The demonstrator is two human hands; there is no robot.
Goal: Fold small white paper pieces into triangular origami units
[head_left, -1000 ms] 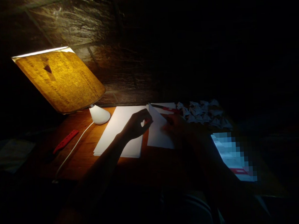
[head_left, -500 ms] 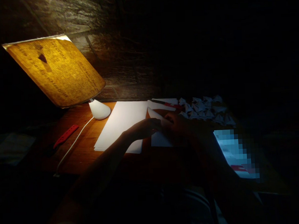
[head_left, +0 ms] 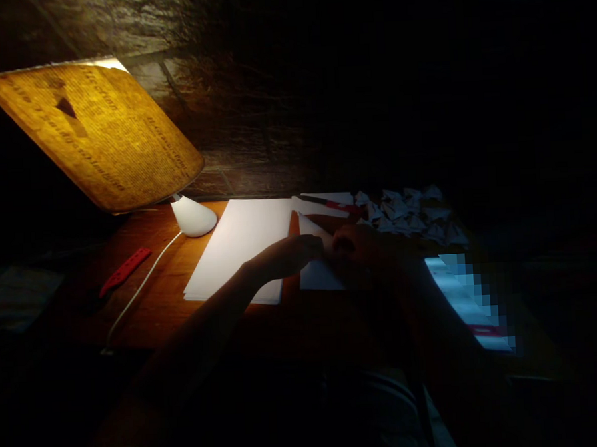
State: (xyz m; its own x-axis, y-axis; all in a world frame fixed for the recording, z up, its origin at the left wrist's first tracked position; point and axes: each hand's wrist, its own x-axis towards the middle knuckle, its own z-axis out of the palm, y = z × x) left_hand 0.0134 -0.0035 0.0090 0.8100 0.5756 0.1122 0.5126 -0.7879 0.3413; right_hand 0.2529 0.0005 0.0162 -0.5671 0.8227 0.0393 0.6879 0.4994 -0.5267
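A white sheet of paper (head_left: 319, 277) lies on the table under my two hands, its upper edge running diagonally. My left hand (head_left: 302, 250) rests over it from the left, fingers curled together at the paper. Close to its right, my right hand (head_left: 352, 241) is also bent in on the paper, fingers closed. Shadow hides the fingertips and the sheet's right part. Beside my left forearm is a stack of white paper (head_left: 249, 233).
A lamp (head_left: 195, 215) with a lit printed shade stands at left, its white cord running forward. A red-handled cutter-like tool (head_left: 125, 269) lies nearby. Behind my hands is a red-and-black tool (head_left: 332, 204). Several folded paper pieces (head_left: 402, 211) and a glowing screen (head_left: 446, 282) are at right.
The paper's raised flap has come down and now lies lower near my hands. My hands stay close together over the sheet. The view has shifted slightly.
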